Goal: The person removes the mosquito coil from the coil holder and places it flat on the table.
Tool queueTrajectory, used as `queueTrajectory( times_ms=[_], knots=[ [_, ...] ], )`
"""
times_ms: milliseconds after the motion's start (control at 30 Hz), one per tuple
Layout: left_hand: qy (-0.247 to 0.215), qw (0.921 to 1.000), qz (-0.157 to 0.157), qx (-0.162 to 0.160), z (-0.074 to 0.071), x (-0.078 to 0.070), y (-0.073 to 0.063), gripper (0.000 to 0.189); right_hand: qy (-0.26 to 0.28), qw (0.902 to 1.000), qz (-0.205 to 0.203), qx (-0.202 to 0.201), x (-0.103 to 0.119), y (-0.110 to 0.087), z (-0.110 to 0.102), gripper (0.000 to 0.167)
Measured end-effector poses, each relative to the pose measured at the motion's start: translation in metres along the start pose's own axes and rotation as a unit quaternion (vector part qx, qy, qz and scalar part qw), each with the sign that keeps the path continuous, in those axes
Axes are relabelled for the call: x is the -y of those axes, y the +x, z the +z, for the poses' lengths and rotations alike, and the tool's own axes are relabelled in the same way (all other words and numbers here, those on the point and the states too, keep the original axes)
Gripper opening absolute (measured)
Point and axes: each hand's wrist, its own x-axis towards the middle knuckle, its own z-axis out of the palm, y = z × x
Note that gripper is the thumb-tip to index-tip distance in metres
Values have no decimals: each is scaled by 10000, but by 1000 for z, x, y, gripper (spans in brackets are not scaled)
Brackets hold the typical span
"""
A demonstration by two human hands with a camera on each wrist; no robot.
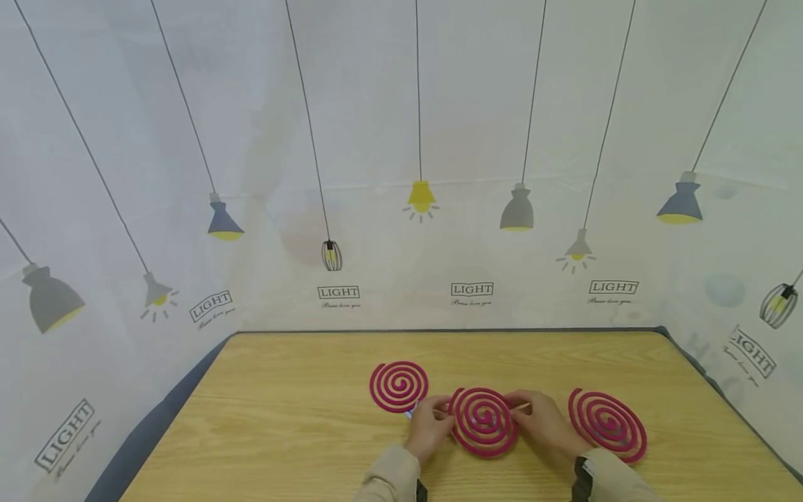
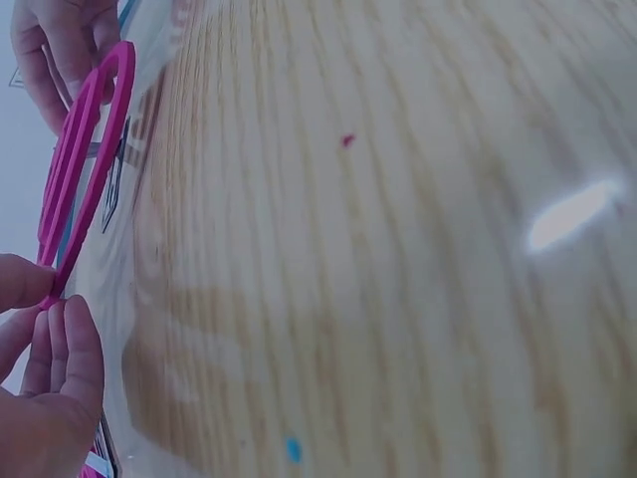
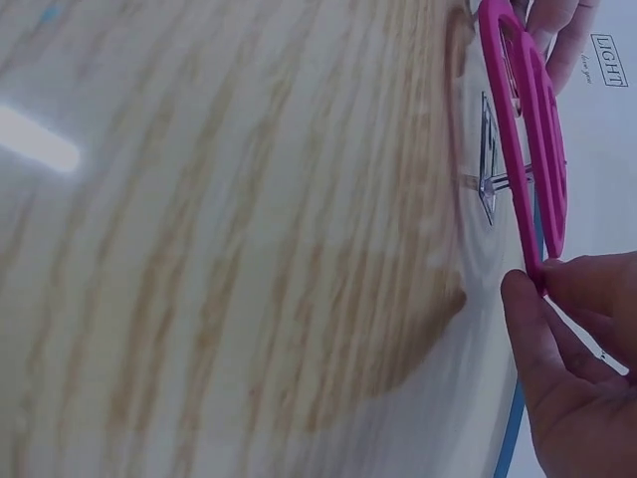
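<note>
Both hands hold a magenta mosquito coil [image 1: 483, 423] by its opposite edges, tilted above the wooden table. My left hand [image 1: 429, 431] pinches the left edge between thumb and fingers; in the left wrist view its fingertips [image 2: 80, 324] meet the rim. On the other side my right hand [image 1: 542, 422] pinches the right edge, seen closer in the right wrist view with the thumb and fingers [image 3: 592, 289] on the rim. Under the coil, a small metal stand [image 3: 488, 186] sits on the table, its prong reaching the coil's underside.
A second coil [image 1: 399, 377] sits back left, with a small shiny piece [image 1: 410, 411] below its edge. To the right of my right hand is a third coil [image 1: 611, 427]. Small red [image 2: 347, 140] and blue specks [image 2: 294, 449] dot the table [image 1: 282, 418]. A lamp-printed sheet [image 1: 376, 139] encloses the back and sides.
</note>
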Motion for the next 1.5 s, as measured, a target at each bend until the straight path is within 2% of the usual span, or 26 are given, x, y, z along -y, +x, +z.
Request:
queueTrajectory(
  times_ms=[300, 533, 733, 1033, 1367, 1500],
  knots=[
    [136, 9996, -202, -124, -5, -1, -2, 35, 45, 9999, 17, -100, 0, 4, 6, 22],
    [128, 9993, -45, -346, -7, 0, -3, 35, 194, 9995, 195, -180, 2, 7, 9, 22],
    [166, 9986, 125, -487, -8, 3, -3, 34, 297, 9975, 538, -338, 4, 11, 13, 22],
    [170, 9972, 39, -732, -7, 3, -3, 32, 433, 9960, 642, -436, 6, 13, 14, 22],
    [132, 9959, 86, -896, -6, 1, -4, 29, 405, 9934, 985, -438, 6, 14, 14, 23],
    [61, 9959, 36, -905, -6, 0, -5, 28, 666, 9938, 819, -358, 5, 12, 13, 25]
  ],
)
